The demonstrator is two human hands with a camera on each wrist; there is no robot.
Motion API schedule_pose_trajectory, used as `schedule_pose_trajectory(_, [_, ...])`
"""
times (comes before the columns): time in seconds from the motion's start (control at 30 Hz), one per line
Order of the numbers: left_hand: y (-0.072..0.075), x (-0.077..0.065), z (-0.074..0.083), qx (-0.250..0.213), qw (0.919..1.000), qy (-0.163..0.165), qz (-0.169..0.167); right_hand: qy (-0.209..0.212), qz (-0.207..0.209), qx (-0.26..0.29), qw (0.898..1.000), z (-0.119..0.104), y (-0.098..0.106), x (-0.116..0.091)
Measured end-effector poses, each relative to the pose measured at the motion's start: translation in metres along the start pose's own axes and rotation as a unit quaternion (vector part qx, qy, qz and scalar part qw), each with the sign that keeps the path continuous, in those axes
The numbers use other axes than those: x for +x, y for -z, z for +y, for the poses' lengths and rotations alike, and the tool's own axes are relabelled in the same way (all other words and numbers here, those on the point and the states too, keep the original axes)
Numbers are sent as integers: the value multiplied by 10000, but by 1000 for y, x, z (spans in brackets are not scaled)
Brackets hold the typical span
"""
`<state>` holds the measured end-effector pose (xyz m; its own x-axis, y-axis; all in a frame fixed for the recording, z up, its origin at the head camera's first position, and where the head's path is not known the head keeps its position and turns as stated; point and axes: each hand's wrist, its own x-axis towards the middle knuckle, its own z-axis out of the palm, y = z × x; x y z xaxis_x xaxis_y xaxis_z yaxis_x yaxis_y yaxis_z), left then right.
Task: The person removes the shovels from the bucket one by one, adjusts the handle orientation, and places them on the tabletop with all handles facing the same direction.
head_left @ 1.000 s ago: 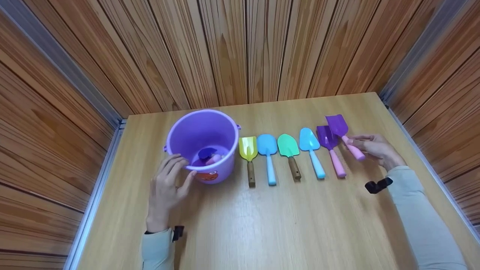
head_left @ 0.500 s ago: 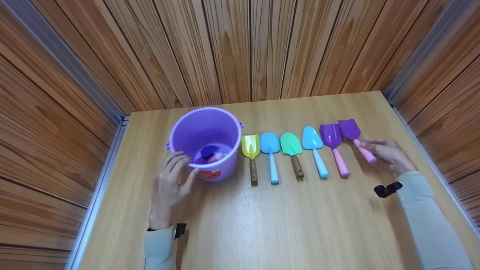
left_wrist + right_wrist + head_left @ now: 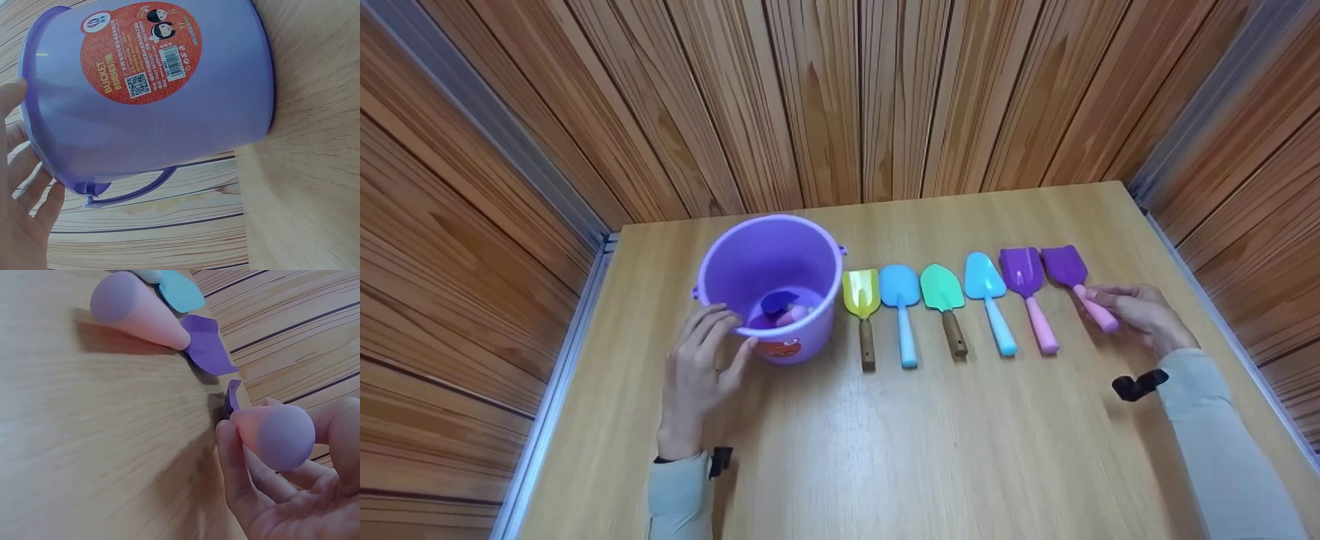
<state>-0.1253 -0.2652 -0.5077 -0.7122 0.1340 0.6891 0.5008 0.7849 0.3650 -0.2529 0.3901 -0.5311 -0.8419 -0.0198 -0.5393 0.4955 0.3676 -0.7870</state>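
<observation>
My left hand (image 3: 697,364) holds the near-left rim of a purple bucket (image 3: 806,337), which stands upright. A red label shows on the bucket's side in the left wrist view. Inside lie dark purple and pink pieces (image 3: 780,307), partly hidden. At the right end of a row of toy shovels, my right hand (image 3: 1140,311) pinches the pink handle of a purple shovel (image 3: 1065,266). Its blade is close over the table, beside a matching purple shovel (image 3: 1023,271). In the right wrist view, the held shovel's handle (image 3: 284,439) points at the camera between thumb and fingers.
Between bucket and purple shovels lie a yellow shovel (image 3: 861,292), a blue one (image 3: 900,286), a green one (image 3: 943,289) and a light blue one (image 3: 985,277). Wood-patterned walls (image 3: 885,97) enclose the wooden table (image 3: 945,450) at the back and sides.
The right hand has moved right with the purple shovel and lowered it, from overlapping the matching shovel to beside it. The left hand stays at the bucket rim.
</observation>
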Motion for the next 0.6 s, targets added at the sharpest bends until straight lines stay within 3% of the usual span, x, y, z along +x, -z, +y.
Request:
schedule_pose_trajectory(0.3, [0,1,-1,9,10000,-50,-1,33,16,41,10000,5,-2,2])
schedule_pose_trajectory(0.6, [0,-1,0,111,9999,-93,4,301,249,-451,9982,9,-11,-4])
